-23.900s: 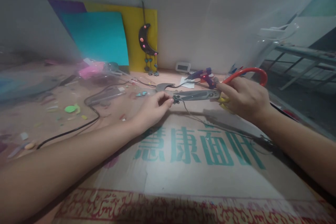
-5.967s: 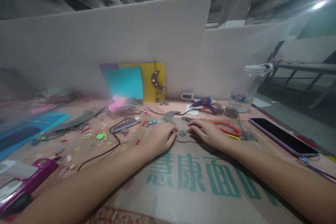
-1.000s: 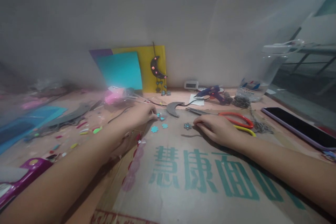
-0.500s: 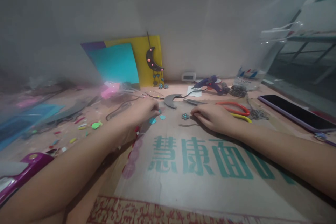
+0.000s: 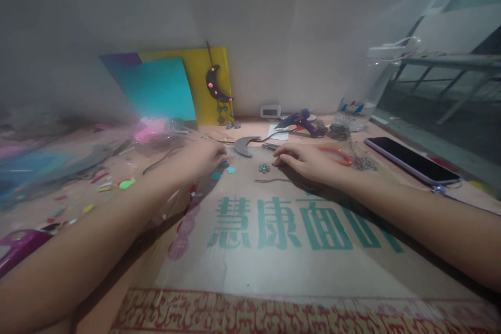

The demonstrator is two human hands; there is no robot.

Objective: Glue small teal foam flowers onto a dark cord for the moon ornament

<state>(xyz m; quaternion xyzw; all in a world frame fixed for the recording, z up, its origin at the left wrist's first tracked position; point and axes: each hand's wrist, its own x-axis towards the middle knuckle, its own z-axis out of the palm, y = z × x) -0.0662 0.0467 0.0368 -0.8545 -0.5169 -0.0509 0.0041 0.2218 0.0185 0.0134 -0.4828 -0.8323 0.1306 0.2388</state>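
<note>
My left hand (image 5: 209,155) has its fingers curled together beside small blue flower cut-outs (image 5: 231,170); whatever its fingertips pinch is hidden. My right hand (image 5: 299,160) rests low over the sheet, thumb and index finger slightly parted, with nothing visible between them. Just left of those fingertips lies a grey flower with a blue centre (image 5: 264,168). A brown cord (image 5: 270,181) runs along the sheet below it and passes under the right hand. Behind, between both hands, a grey crescent moon (image 5: 243,146) lies flat with a dark cord at its tip.
A hot glue gun (image 5: 299,121), a small white display device (image 5: 270,111) and a clear bottle (image 5: 358,88) stand at the back. Orange-handled pliers (image 5: 337,154) and a phone (image 5: 410,159) lie right. Coloured scraps (image 5: 127,183) litter the left. A decorated moon hanging (image 5: 215,84) leans against yellow card (image 5: 191,62).
The whole view has swung a little to the right. My right thumb and index finger look slightly more parted near the grey flower; my left hand stays by the blue cut-outs.
</note>
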